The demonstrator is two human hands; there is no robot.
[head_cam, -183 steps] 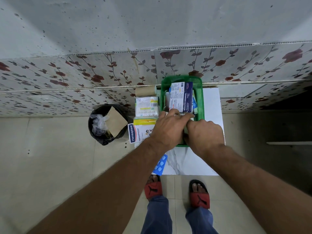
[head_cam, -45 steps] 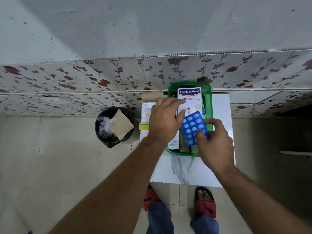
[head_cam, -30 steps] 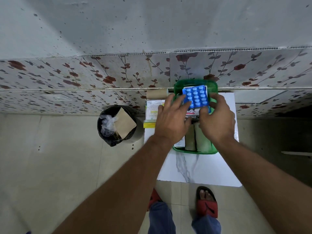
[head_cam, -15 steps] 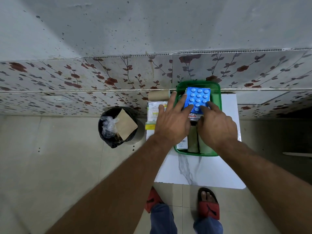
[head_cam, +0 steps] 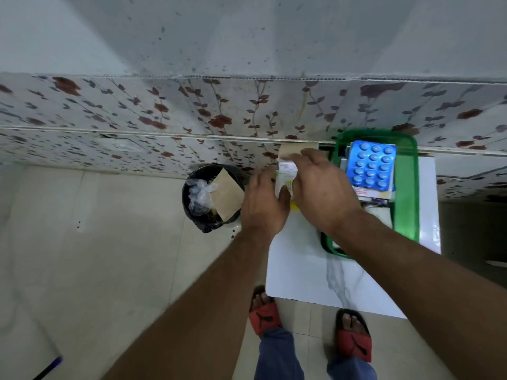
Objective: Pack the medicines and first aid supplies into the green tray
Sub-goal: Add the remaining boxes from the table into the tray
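Both hands reach to the left of the green tray (head_cam: pixel 406 193). The left hand (head_cam: pixel 264 204) and right hand (head_cam: pixel 323 192) flank a white medicine box (head_cam: pixel 285 174) on the counter (head_cam: pixel 296 270), fingers spread; whether either grip has closed on the box cannot be told. A tan roll (head_cam: pixel 288 150) lies just behind the box. The tray stands at the counter's far right, filled with packets, a blue blister pack (head_cam: pixel 371 165) on top. A black bin (head_cam: pixel 211 198) stands on the floor to the left.
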